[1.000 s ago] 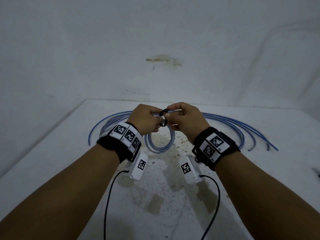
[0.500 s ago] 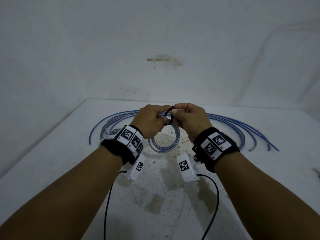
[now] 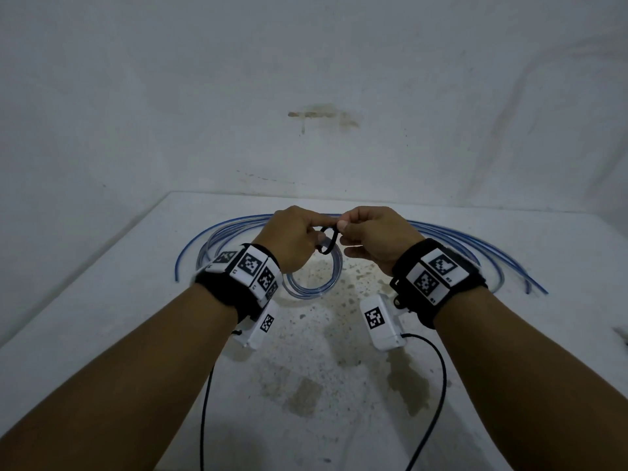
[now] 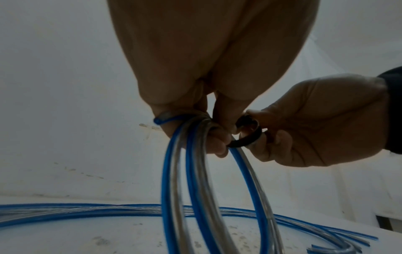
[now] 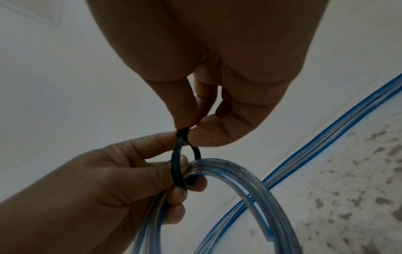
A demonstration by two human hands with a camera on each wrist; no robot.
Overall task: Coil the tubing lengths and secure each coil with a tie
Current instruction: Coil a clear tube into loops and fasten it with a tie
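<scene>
My left hand [image 3: 299,237] holds a small coil of clear, blue-striped tubing [image 3: 311,283] up above the table; the coil [image 4: 208,180] hangs down from its curled fingers. A black cable tie [image 3: 329,240] loops around the top of the coil [image 5: 228,173]. My right hand [image 3: 365,232] pinches the tie [image 5: 177,159] at its top between thumb and forefinger, and the left forefinger tip touches that same spot. In the left wrist view the tie [image 4: 248,137] shows as a small loop between the two hands.
Several loose lengths of the same tubing [image 3: 475,248] lie in long arcs across the back of the white, stained table [image 3: 323,368]. A white wall [image 3: 306,96] stands close behind. Black cables [image 3: 438,385] trail from the wrist cameras.
Both hands have stayed together above the coil. The tie loop has turned slightly and now hangs lower between the hands, with the right fingers pinching its top.
</scene>
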